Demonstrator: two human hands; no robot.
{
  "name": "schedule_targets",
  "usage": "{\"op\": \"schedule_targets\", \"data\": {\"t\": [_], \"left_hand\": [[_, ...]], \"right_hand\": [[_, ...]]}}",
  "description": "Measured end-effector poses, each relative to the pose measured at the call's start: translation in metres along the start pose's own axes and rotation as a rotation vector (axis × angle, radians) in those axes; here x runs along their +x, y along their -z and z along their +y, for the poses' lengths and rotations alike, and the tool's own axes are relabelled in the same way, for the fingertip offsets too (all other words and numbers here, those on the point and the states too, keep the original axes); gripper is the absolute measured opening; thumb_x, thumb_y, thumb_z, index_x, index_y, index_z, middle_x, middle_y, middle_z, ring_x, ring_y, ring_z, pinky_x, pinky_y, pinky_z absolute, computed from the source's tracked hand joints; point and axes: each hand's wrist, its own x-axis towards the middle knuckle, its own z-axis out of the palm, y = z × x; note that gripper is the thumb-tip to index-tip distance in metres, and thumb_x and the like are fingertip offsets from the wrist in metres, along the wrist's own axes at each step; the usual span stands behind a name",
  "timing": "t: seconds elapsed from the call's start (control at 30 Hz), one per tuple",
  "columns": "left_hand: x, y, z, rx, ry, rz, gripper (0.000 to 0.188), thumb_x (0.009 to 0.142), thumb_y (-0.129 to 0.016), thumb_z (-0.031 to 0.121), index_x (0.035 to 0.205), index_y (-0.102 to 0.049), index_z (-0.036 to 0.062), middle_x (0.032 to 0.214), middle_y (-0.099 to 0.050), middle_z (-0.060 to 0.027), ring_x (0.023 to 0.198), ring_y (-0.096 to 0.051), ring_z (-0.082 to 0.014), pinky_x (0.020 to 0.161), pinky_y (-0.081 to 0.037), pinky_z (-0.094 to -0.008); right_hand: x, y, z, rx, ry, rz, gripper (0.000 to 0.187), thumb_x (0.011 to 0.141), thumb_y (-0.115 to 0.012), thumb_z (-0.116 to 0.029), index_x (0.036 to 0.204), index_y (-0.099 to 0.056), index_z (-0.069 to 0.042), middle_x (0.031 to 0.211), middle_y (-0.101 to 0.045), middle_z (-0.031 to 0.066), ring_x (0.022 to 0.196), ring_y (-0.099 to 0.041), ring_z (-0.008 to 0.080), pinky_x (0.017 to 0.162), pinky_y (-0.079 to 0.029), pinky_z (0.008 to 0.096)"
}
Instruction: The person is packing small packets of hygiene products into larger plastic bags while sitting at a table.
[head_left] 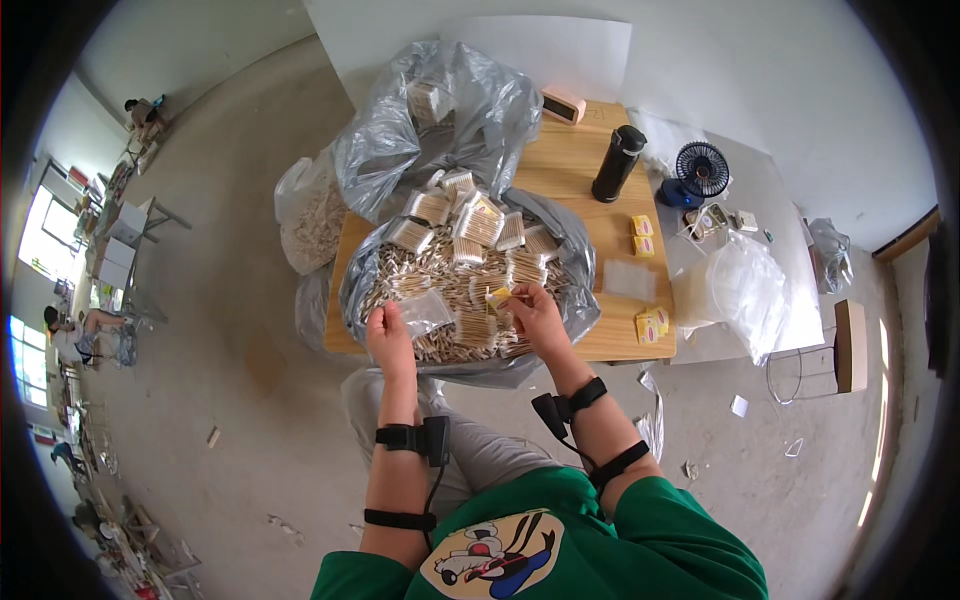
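Note:
Over a grey plastic bag (577,320) full of loose cotton swabs (455,290), both my hands are raised. My left hand (390,337) is closed on the edge of a small clear plastic bag (425,313). Pinched in the fingers of my right hand (536,316) is a small yellow card (497,298), just right of the clear bag and apart from it. Several packed bundles of swabs (480,220) lie on the far part of the heap.
On the wooden table (560,160) stand a black bottle (619,163) and a pink clock (563,105). Stacks of yellow cards (652,325) and clear bags (629,280) lie at the right. Farther right are a small fan (701,170) and a large plastic bag (735,285). Other people (75,335) sit far left.

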Motion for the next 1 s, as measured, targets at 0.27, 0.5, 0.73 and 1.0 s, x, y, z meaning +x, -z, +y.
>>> {"op": "schedule_targets", "data": {"t": [0.27,0.5,0.73,1.0], "left_hand": [[-0.004,-0.01,0.008,-0.046,0.136,-0.037,0.035,0.095,-0.052,0.026,0.066,-0.045,0.0074,0.057,-0.036,0.0064,0.053,-0.03,-0.0041,0.047,-0.025,-0.0235],[-0.002,-0.014,-0.001,-0.071,0.189,-0.055,0.034,0.094,-0.053,0.024,0.068,-0.047,0.0024,0.059,-0.039,0.0033,0.057,-0.032,-0.007,0.051,-0.03,-0.0253],[0.001,-0.01,-0.009,-0.143,0.118,-0.002,0.03,0.096,-0.051,0.028,0.073,-0.052,0.0087,0.064,-0.048,0.0057,0.057,-0.039,-0.0037,0.052,-0.033,-0.0218],[-0.009,-0.029,0.017,-0.232,0.149,-0.118,0.031,0.097,-0.048,0.028,0.082,-0.054,0.0017,0.072,-0.059,-0.002,0.066,-0.052,-0.0086,0.062,-0.044,-0.023]], "right_hand": [[0.003,0.002,-0.014,-1.055,0.512,0.188,0.02,0.08,-0.058,-0.006,0.1,-0.055,-0.006,0.084,-0.063,0.0117,0.072,-0.061,0.0287,0.063,-0.048,0.0384],[0.01,0.019,-0.033,-0.92,0.724,0.304,0.018,0.076,-0.063,-0.005,0.094,-0.06,-0.006,0.081,-0.062,0.0123,0.078,-0.06,0.0312,0.068,-0.049,0.039],[-0.011,0.098,-0.029,-0.232,0.287,0.325,0.012,0.081,-0.06,-0.001,0.093,-0.06,0.001,0.072,-0.061,0.0034,0.065,-0.057,0.0095,0.06,-0.046,0.0239],[-0.038,0.25,0.023,-0.858,0.106,0.582,0.026,0.07,-0.066,-0.006,0.094,-0.059,0.0,0.077,-0.064,0.0085,0.07,-0.061,0.0163,0.065,-0.049,0.0291]]}}
